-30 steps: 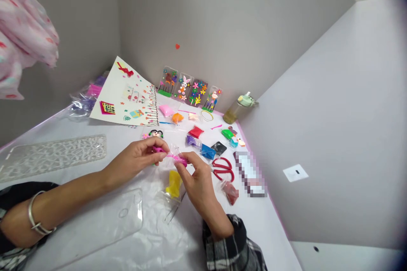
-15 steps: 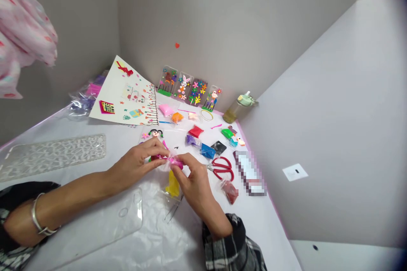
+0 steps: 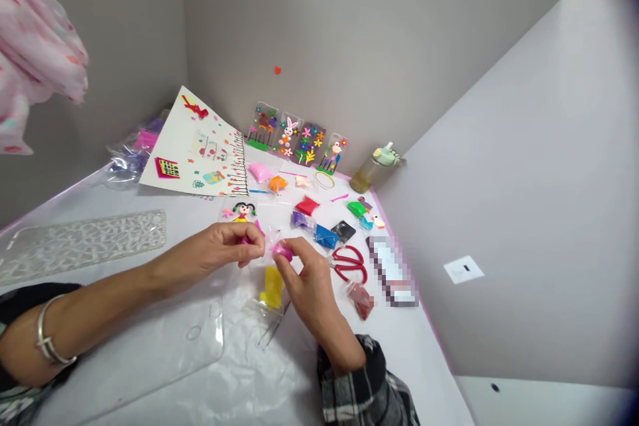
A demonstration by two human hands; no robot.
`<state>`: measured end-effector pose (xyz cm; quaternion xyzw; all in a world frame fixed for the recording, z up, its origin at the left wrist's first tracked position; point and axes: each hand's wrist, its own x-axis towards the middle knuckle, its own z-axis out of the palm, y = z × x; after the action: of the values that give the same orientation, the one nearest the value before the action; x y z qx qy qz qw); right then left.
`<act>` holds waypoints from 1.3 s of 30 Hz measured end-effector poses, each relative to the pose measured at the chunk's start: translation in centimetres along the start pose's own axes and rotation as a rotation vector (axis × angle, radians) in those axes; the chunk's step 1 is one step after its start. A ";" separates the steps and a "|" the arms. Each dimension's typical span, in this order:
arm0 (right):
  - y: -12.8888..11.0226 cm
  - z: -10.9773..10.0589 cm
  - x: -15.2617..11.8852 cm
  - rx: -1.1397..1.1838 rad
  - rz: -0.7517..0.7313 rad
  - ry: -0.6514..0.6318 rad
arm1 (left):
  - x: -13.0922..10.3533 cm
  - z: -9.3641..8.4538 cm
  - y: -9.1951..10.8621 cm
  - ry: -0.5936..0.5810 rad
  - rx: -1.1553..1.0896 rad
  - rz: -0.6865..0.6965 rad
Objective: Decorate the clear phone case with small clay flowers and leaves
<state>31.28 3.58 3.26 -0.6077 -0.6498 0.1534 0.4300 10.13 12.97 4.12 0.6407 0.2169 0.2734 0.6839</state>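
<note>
In my right hand [image 3: 307,279] is a small clear packet of bright pink clay [image 3: 283,252], pinched between thumb and fingers. My left hand [image 3: 227,244] is closed just left of it, thumb against fingertips, with a bit of pink clay [image 3: 245,239] showing at the fingers. A gap separates the two hands. Behind my left hand lies a clay girl figure [image 3: 243,211] with black hair and a yellow top, partly covered by the fingers. A packet of yellow clay [image 3: 271,287] lies below the hands.
Red-handled scissors [image 3: 349,265], a phone [image 3: 394,271] and several clay packets, one blue [image 3: 326,237], lie to the right. Decorated phone cases [image 3: 289,135] lean on the wall beside a bottle [image 3: 377,166]. A clear case [image 3: 200,339] lies in front, a patterned case [image 3: 94,239] at left.
My hands have moved apart from over the pink packet. The left hand has shifted slightly left and up, uncovering more of the clay girl; the packet stays in my right hand.
</note>
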 end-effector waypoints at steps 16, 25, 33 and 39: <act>-0.7 0.2 0.2 0.175 0.058 0.098 | 0.1 1.1 -0.3 0.167 -0.238 -0.136; -1.1 0.5 -0.3 0.109 -0.015 0.080 | 0.0 1.3 -1.4 0.114 0.060 -0.094; -0.3 -0.5 0.2 0.090 -0.019 0.012 | 0.1 0.0 -1.4 0.186 0.285 0.023; -1.1 -2.3 0.6 0.239 0.119 -0.212 | 0.2 -0.6 -1.5 0.108 0.335 0.113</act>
<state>32.27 3.11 5.61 -0.5700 -0.6315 0.3181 0.4185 10.05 13.57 2.61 0.7412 0.2594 0.3056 0.5385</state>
